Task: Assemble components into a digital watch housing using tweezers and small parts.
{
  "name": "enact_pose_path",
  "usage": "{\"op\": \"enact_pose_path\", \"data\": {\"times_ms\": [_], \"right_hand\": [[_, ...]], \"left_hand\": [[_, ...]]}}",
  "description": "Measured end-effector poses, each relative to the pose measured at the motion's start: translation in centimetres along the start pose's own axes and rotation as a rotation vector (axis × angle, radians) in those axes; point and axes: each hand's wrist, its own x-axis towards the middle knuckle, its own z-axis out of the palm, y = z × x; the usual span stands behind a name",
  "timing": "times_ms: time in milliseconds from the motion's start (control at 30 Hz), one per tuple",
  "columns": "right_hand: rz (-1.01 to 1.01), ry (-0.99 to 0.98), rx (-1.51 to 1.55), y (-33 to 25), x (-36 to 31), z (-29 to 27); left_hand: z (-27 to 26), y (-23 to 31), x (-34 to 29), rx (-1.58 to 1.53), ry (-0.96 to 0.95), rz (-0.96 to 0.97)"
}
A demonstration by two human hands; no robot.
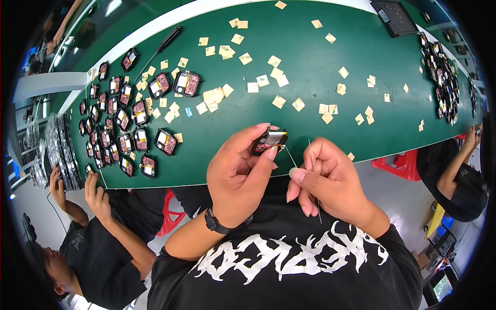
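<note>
My left hand (pixel 240 173) is closed around a small black device housing (pixel 269 140), its open side showing a silver-white block and thin yellow wire. In my right hand (pixel 330 181) is a pair of thin metal tweezers (pixel 291 156), pinched between thumb and fingers. One slim prong reaches the wire at the housing's right edge; the other stands apart, farther right. My fingers hide part of the tweezers and the housing's lower side. Both hands are just over the near edge of the green table (pixel 232 150).
Several similar housings with red boards (pixel 124 119) cover the table's left side. Cream square stickers (pixel 214 96) are scattered mid-table, near a black-handled screwdriver (pixel 169 39). At right lie a heap of housings (pixel 444 82) and a black tray (pixel 395 18). Co-workers sit on both sides.
</note>
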Motion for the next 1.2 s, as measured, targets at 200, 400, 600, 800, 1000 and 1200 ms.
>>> {"op": "enact_pose_path", "data": {"times_ms": [200, 400, 600, 800, 1000, 1200], "right_hand": [[0.022, 0.009, 0.007, -0.1, 0.7, 0.2], [0.076, 0.06, -0.018, -0.5, 1.1, 0.3], [-0.11, 0.148, -0.133, 1.6, 1.1, 0.7], [-0.348, 0.314, -0.558, 1.6, 0.7, 0.3], [-0.504, 0.265, -0.61, -0.4, 1.0, 0.0], [-0.786, 0.116, -1.102, -1.7, 3.8, 0.5]], "left_hand": [[0.2, -0.3, -0.3, 0.046, -0.001, 0.044], [-0.2, -0.6, -0.4, 0.073, 0.003, 0.073], [-0.2, 0.7, 0.0, -0.082, -0.021, -0.09], [-0.5, 1.4, 0.4, -0.166, -0.015, -0.259], [-0.7, 0.8, 0.2, -0.01, -0.134, -0.222], [-1.0, 0.9, 0.4, -0.008, -0.16, -0.17]]}}
